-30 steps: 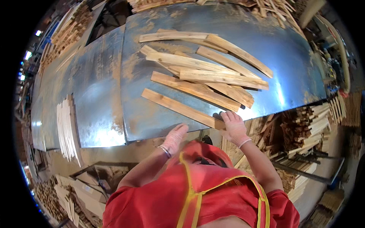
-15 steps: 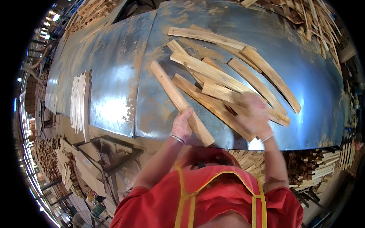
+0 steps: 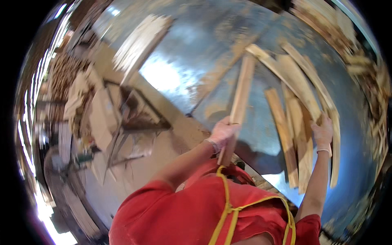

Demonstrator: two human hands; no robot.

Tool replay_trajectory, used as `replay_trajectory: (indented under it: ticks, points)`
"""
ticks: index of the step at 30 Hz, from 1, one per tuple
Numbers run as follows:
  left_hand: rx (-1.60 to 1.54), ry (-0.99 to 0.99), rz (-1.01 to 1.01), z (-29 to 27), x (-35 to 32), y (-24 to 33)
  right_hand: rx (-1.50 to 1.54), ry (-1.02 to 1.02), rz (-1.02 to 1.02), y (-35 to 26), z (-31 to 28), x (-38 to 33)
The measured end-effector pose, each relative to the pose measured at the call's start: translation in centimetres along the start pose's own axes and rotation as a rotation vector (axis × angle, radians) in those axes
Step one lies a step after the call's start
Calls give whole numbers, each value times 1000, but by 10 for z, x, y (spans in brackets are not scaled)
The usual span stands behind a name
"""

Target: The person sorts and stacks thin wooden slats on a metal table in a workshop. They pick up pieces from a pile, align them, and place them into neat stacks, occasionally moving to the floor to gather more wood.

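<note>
My left hand [image 3: 224, 132], in a pale glove, is closed around a long, narrow wooden board [image 3: 244, 87] whose far end points away over the metal table. To the right, my right hand [image 3: 322, 131] grips the near end of another wooden board [image 3: 281, 73], which slants away to the left above the pile. Under and beside it lie several loose boards, among them a darker one [image 3: 281, 130] at the pile's left edge. My right fingers are partly hidden behind the board's end.
The blue-grey metal tabletop [image 3: 200, 57] carries sawdust streaks. A stack of thin pale strips [image 3: 143, 43] sits at its far left edge. On the floor at left stand a dark metal frame [image 3: 147, 128], cardboard [image 3: 104, 118] and a fan [image 3: 57, 167]. More timber [image 3: 363, 77] is heaped at right.
The view has turned, so the table and pile appear rotated. My left hand still holds its board. My right hand, blurred over the pile before, now grips a board's near end.
</note>
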State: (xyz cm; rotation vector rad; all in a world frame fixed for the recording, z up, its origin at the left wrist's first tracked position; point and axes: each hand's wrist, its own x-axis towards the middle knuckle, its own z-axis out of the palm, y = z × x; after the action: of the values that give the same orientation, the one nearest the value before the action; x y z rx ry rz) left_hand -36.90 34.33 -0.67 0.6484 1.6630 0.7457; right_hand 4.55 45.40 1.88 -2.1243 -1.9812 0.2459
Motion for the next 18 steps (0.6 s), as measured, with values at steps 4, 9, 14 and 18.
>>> replay_trajectory:
  ticks: [4,9,14,18]
  points:
    - [35,-76,15,-56,20,-28,-55,-150,110,-108,15,9]
    - [15,-55,65,-143,15,-31,-121,-164,67,-172,60,-90]
    - [273,39,146,-226,18,-46,-281,-76,191,-130,84,-135]
    - [292,28,114,-238,30,-44,-188,-351,317,-170,55,-106]
